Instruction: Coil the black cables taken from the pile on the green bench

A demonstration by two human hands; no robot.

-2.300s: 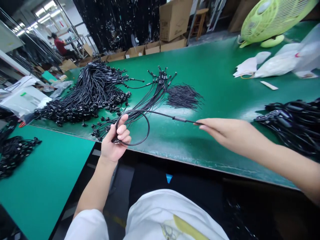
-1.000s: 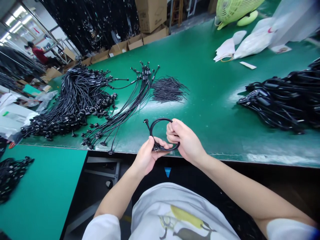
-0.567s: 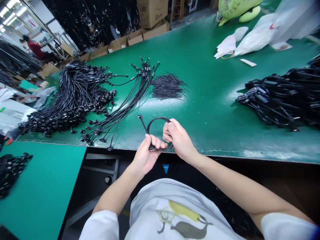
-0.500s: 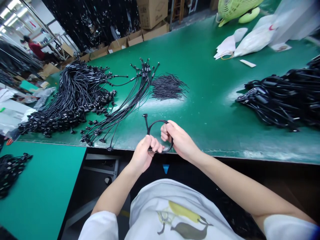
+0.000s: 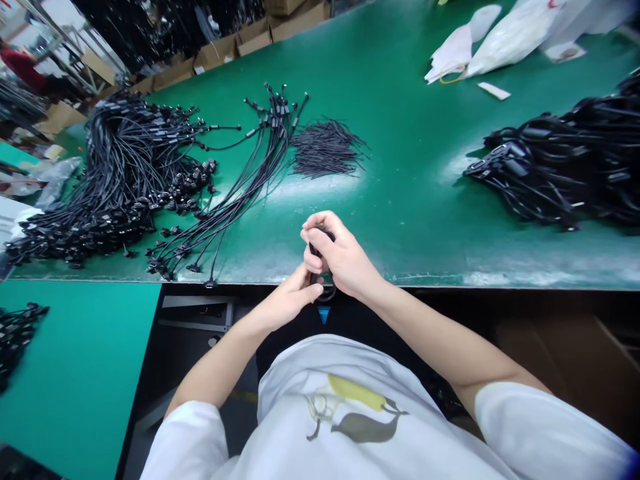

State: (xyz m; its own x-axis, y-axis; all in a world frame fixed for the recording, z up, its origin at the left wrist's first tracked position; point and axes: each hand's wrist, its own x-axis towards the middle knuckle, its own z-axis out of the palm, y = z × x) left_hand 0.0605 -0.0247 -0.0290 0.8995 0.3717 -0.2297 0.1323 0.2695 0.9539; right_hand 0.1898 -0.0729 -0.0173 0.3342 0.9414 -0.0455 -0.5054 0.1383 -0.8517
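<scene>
Note green table (image 5: 410, 200), extending ahead of both hands. Well left of them, locate large cable heap (image 5: 123, 153); well right, black cable pile (image 5: 543, 163), apparently set apart to keep batches distinct. Ahead and left, locate loose cable bunch (image 5: 271, 139), laid roughly lengthwise, presumably for easy picking. Straight ahead, locate short black strips (image 5: 327, 149), seemingly kept within reach. Find right hand (image 5: 340, 257) wrapped around upper part of coiled cable (image 5: 314, 250), likely to stop loops springing apart. Just below, find left hand (image 5: 293, 300) narrowed on lower part, apparently steadying; fingers mostly hidden. Locate coil between both hands, near table edge, largely covered.
</scene>
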